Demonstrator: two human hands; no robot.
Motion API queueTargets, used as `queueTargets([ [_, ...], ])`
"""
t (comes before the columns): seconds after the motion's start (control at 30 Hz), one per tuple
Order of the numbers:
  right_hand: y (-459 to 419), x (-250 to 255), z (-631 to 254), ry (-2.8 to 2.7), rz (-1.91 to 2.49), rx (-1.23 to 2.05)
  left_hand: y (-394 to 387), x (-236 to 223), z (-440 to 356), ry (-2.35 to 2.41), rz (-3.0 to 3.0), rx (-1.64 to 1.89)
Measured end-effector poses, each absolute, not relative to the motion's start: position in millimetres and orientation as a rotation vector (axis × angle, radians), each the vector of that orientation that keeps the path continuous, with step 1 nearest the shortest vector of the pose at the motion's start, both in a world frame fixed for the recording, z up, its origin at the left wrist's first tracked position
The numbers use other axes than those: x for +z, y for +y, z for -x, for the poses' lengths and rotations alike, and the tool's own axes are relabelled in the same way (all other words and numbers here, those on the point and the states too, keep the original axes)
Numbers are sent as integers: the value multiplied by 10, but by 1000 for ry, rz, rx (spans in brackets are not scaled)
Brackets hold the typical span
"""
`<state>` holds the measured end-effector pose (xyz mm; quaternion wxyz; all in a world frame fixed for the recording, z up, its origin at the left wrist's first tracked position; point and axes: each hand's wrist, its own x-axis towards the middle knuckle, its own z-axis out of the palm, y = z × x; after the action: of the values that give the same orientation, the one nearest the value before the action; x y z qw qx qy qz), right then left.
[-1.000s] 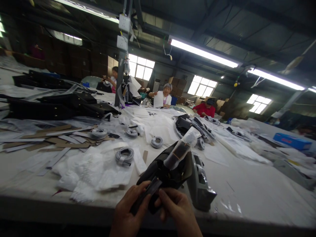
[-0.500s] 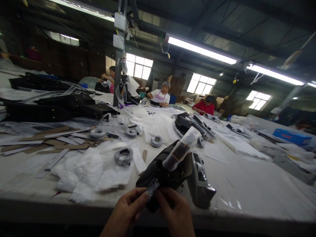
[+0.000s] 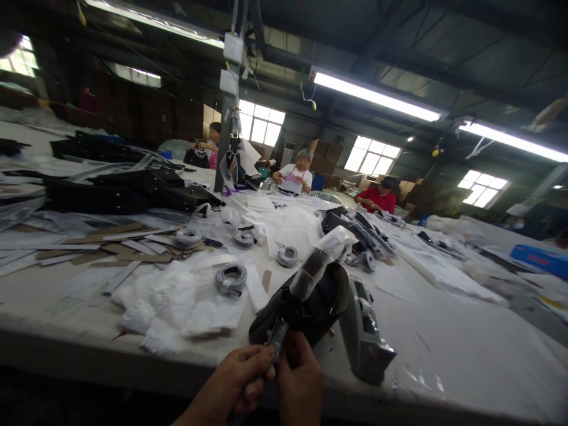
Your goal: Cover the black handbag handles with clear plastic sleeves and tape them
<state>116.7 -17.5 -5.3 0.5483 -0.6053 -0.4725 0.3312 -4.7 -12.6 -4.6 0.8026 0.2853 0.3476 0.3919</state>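
A black handbag lies at the table's front edge with its mouth open. From it rises a strap end wrapped in clear film, pointing away from me. My left hand pinches another film-wrapped strap between thumb and forefinger, just in front of the bag. Close beside it, my right hand has its fingers bent together at the bag's near side. What those fingers hold is hidden behind the hand. A grey tape dispenser stands against the bag's right side.
Coiled grey straps and white wrapping sheets lie left of the bag. Card strips and black bags are farther left. A post stands mid-table. Several people work across it; a blue box is at right.
The view has swung slightly left, shifting the scene rightward. My right hand has drawn closer to my left, and the bag's mouth looks wider. My left hand still pinches the strap.
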Motion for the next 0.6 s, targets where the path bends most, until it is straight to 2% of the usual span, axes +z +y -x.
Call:
queueTargets([
  [0.23,-182,58,-1319,-1279,1430,918,-176,-15,34,725,-566,884],
  [0.47,-256,17,-1332,-693,875,1726,-199,-21,12,662,-477,892],
  [0.6,-229,93,-1262,-590,754,1834,-197,-45,-5,618,-476,870],
])
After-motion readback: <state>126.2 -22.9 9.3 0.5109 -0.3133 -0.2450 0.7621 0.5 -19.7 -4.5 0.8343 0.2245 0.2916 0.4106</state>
